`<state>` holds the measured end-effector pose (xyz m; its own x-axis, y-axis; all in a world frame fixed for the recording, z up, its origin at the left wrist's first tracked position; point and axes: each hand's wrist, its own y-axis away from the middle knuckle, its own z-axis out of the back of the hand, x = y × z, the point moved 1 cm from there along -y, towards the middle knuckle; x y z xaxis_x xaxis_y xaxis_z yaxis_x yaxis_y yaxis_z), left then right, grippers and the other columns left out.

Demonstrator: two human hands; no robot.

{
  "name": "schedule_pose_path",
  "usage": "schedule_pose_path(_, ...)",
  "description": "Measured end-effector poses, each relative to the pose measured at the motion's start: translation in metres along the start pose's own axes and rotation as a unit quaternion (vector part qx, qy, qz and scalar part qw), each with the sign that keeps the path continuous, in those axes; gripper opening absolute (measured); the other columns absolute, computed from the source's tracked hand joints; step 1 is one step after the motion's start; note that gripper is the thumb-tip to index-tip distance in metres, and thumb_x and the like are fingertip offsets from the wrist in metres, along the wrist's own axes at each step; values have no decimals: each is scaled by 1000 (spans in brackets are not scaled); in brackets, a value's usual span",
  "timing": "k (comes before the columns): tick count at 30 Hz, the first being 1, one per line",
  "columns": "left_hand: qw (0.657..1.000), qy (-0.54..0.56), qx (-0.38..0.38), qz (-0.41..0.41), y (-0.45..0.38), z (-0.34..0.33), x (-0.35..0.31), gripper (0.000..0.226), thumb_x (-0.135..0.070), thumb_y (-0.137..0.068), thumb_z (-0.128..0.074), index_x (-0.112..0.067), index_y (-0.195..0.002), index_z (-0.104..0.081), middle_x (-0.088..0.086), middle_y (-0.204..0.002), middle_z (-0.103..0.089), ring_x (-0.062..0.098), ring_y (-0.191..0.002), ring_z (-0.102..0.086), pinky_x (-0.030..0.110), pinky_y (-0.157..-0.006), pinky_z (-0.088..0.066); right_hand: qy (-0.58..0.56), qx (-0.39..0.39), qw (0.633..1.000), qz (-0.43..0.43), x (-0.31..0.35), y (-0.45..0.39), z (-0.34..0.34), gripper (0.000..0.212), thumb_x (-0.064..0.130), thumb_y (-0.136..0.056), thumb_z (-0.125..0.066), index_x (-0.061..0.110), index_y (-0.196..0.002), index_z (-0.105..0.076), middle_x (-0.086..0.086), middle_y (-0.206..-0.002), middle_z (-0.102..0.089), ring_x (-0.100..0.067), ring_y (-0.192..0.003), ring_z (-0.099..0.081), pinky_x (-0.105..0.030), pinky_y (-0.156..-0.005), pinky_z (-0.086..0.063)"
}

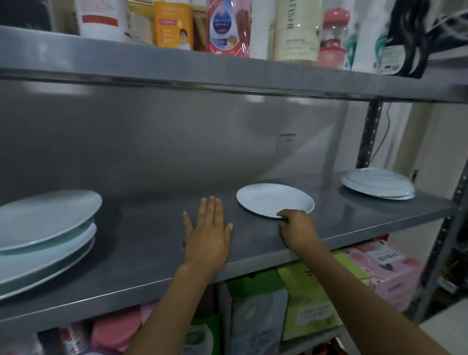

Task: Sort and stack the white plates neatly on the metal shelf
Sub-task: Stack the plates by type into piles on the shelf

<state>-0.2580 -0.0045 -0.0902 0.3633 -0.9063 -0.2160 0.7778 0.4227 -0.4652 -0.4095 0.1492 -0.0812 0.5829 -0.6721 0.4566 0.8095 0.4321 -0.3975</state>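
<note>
A single white plate lies flat on the metal shelf, right of the middle. My right hand grips this plate's near rim, thumb on top. My left hand rests flat on the bare shelf with fingers spread, just left of that plate, holding nothing. At the left end sits a stack of large white plates, the top one tilted and off-centre. A small stack of white plates lies at the right end.
An upper shelf carries bottles and refill packs overhead. Boxes and packages fill the level below. A perforated upright post stands at the right end. A wall socket shows behind the shelf.
</note>
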Motion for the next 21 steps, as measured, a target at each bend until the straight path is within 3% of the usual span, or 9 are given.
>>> schedule_pose_path(2,1000,-1,-11,-5,1,1,-1,58,-37,-103,-19,-11,-151,-1,3,-161,0,19,-147,7,54,-115,2,-8,-14,1000,-3,0,-1,0,22,6,-79,-52,11,-87,-72,-12,-89,-72,-33,-88,-64,-32,-70,-50)
schedule_pose_path(4,1000,-1,-10,3,2,3,-2,57,-36,-103,-19,-12,-152,0,2,-161,2,18,-147,9,54,-115,4,-27,-39,999,5,4,-2,3,18,6,-82,-53,9,-83,-71,-12,-84,-71,-33,-82,-65,-31,-66,-49)
schedule_pose_path(9,996,27,-55,-65,2,24,2,57,-22,-100,-33,-23,-152,-9,-1,-160,-8,17,-147,3,53,-117,1,-118,-113,985,52,31,1,26,21,2,-86,-57,4,-100,-73,-14,-102,-72,-32,-95,-65,-32,-86,-48)
schedule_pose_path(12,989,22,-109,-100,-3,52,3,62,-13,-94,-44,-24,-150,-20,1,-158,-18,22,-147,-5,56,-116,-7,-170,-134,971,105,54,10,36,18,5,-86,-61,6,-99,-73,-9,-102,-72,-24,-96,-64,-25,-88,-43)
schedule_pose_path(16,978,5,-171,-115,-2,84,6,56,-17,-89,-55,-18,-142,-40,8,-155,-27,29,-146,-14,59,-113,-17,-242,-154,946,148,86,21,40,15,7,-85,-66,10,-97,-73,-3,-101,-71,-17,-97,-63,-30,-93,-48)
schedule_pose_path(19,973,43,-213,-80,6,102,17,54,-20,-83,-64,-13,-135,-47,11,-154,-29,30,-145,-15,54,-113,-18,-279,-179,924,189,106,32,42,17,1,-81,-69,11,-94,-74,0,-97,-71,-13,-95,-63,-20,-90,-45)
schedule_pose_path(21,965,40,-244,-81,14,115,25,49,-20,-82,-68,-10,-127,-52,13,-144,-42,33,-139,-29,54,-111,-29,-288,-185,913,221,120,41,41,19,-2,-79,-70,11,-92,-74,4,-95,-69,-10,-94,-61,-11,-87,-42)
